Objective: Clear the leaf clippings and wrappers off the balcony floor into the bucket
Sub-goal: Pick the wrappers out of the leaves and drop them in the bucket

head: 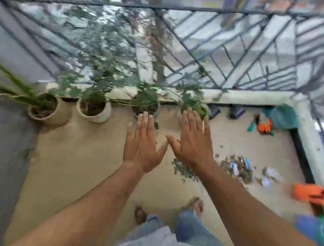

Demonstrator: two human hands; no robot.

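Note:
I stand on the balcony with both arms stretched out in front of me. My left hand (142, 142) and my right hand (192, 139) are held flat, fingers straight, backs up, holding nothing. A pile of leaf clippings and wrappers (237, 169) lies on the floor to the right of my right hand. A leafy sprig (182, 170) lies on the floor just below my right wrist. More scraps of wrapper (272, 176) lie further right. A blue and green container (318, 231), possibly the bucket, shows at the right edge, blurred.
Potted plants (95, 107) line the parapet at the back, under a black metal railing (203, 48). An orange object (311, 193) lies at the right. An orange tool (263, 127) and a green bag (283, 117) sit in the far right corner. My bare feet (197, 204) are below.

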